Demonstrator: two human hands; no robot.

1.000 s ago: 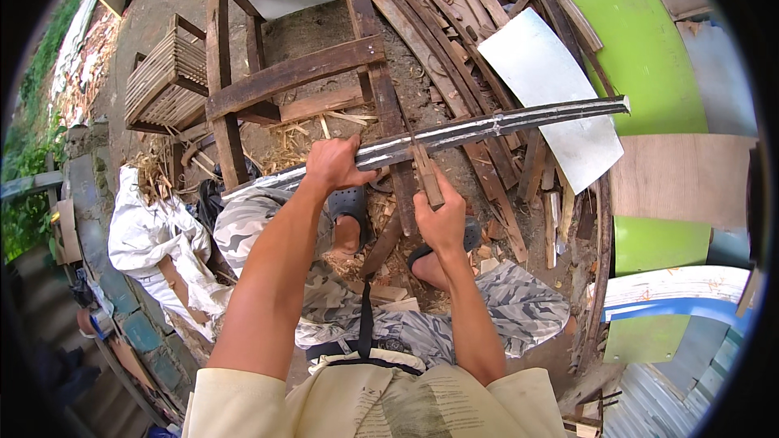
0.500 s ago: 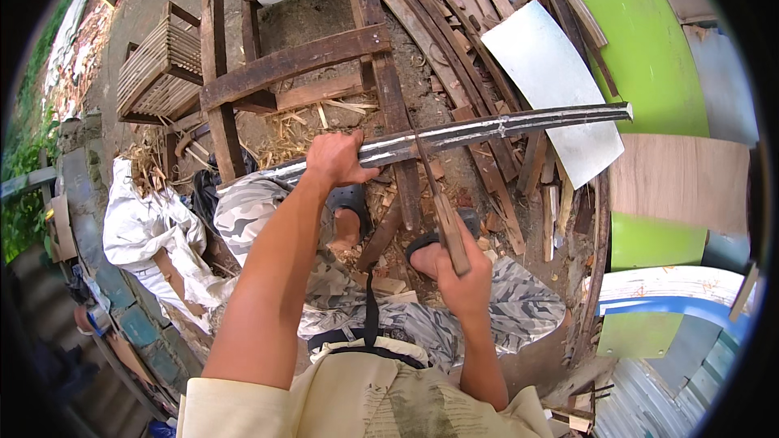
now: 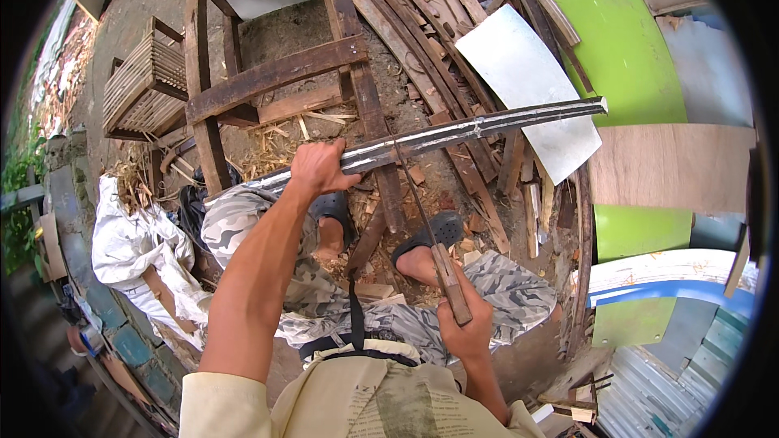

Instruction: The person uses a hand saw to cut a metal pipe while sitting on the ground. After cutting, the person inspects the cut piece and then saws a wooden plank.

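Over littered ground (image 3: 280,36), outstretched left hand (image 3: 319,169) clasps a bar (image 3: 458,133), right hand (image 3: 471,324) a saw (image 3: 446,273).

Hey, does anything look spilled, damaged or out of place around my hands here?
Mostly the mess: wood chips lie strewn around your clogs, like spilled scraps. The dark strip under your left hand also looks worn, streaked unevenly with white.
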